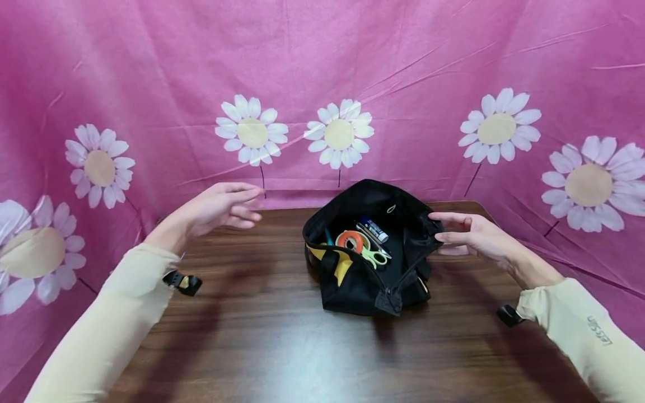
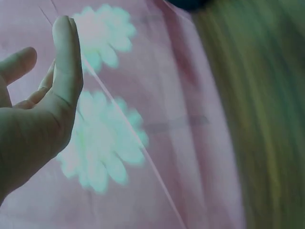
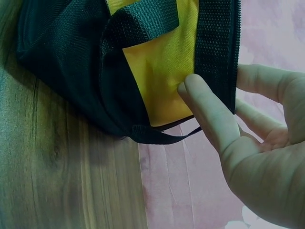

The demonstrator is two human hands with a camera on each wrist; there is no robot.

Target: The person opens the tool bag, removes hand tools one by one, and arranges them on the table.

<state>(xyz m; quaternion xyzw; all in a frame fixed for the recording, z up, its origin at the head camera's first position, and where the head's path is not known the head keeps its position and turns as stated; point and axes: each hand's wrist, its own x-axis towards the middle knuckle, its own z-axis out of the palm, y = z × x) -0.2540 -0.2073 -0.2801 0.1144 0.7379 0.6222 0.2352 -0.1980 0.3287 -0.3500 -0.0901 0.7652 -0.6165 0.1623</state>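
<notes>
A black zip bag [image 1: 342,291] with yellow panels stands on the table, its top unzipped and gaping. Inside lie an orange roll of tape [image 1: 345,238], light green-handled scissors [image 1: 375,258], a blue and white tube [image 1: 375,230] and some slim pen-like items. My right hand [image 1: 473,238] pinches the bag's right rim; in the right wrist view one fingertip rests on the yellow panel [image 3: 167,90] while another digit goes behind the zip edge [image 3: 237,47]. My left hand [image 1: 221,207] is raised left of the bag, fingers relaxed, holding nothing.
The brown wooden table [image 1: 282,347] spreads below both arms. A pink curtain [image 1: 403,56] with printed white daisies hangs along its back and sides. Black straps with small devices [image 1: 182,282] sit at both wrists.
</notes>
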